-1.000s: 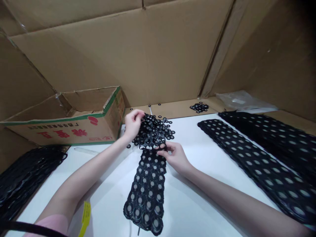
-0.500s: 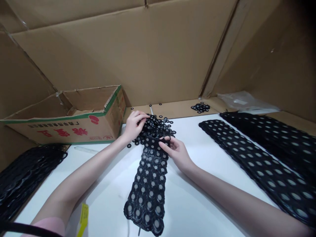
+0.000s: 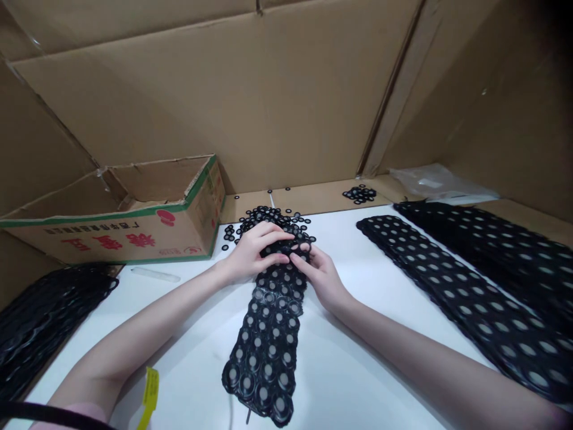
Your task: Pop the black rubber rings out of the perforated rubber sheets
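A long black strip (image 3: 268, 334) set with rows of grey discs in round cups lies down the middle of the white table. At its far end my right hand (image 3: 323, 276) pinches the right edge between thumb and fingers. My left hand (image 3: 255, 248) reaches over the same end from the left. Its thumb and fingertips close in beside the right thumb, and whatever is between them is too small and dark to make out. Just behind the hands a pile of small black rings (image 3: 264, 214) spreads out, partly covered by the left hand.
An open cardboard box (image 3: 111, 236) stands at the left, with a pen-like white stick (image 3: 156, 275) before it. Black sheets (image 3: 49, 316) lie at far left; similar dotted strips (image 3: 452, 286) lie at right. A small ring heap (image 3: 359, 193) and plastic bag (image 3: 441, 181) sit by the cardboard wall.
My left hand has come from the ring pile toward me and to the right, onto the strip's far end. My right hand keeps its pinch at the edge. The view has shifted slightly.
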{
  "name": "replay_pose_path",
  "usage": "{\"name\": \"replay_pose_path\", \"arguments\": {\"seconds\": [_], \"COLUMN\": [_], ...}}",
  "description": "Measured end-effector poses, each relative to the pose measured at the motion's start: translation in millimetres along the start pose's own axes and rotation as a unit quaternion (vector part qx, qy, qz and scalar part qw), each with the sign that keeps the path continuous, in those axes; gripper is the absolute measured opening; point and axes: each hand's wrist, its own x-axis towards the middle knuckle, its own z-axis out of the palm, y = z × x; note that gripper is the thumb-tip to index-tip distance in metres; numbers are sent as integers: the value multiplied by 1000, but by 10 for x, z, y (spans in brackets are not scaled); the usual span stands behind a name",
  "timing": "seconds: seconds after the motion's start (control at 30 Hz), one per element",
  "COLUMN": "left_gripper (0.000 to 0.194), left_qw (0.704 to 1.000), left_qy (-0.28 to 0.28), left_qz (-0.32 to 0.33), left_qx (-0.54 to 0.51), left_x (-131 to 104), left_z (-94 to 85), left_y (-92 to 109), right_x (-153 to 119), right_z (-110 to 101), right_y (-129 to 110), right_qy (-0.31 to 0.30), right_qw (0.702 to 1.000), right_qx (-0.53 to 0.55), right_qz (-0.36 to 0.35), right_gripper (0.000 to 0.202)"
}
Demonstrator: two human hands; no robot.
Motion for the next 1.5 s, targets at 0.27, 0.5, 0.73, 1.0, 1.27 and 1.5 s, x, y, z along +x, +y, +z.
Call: {"name": "replay_pose_path", "arguments": {"seconds": [0.27, 0.5, 0.73, 1.0, 1.27, 1.5], "left_gripper": [40, 35, 15, 14, 19, 13], "left_qw": [998, 997, 996, 990, 989, 992], "left_qy": [65, 58, 88, 98, 98, 55], "left_qz": [-6, 5, -33, -91, -105, -85], "left_qx": [26, 52, 2, -37, -36, -74], "left_x": [-179, -209, -202, -207, -200, -115], "left_z": [158, 227, 262, 282, 310, 146], "left_y": [-86, -100, -58, -13, -2, -25], "right_x": [13, 7, -18, -26, -10, -2], "right_z": [-23, -19, -16, -17, -26, -22], "right_y": [17, -2, -27, -22, -6, 4], "right_qy": [40, 38, 12, -9, -15, 8], "right_qw": [998, 997, 1000, 995, 991, 994], "right_qx": [55, 60, -3, -92, -132, -107], "right_qz": [13, 27, 17, -43, -32, -28], "right_gripper": [26, 27, 30, 33, 30, 28]}}
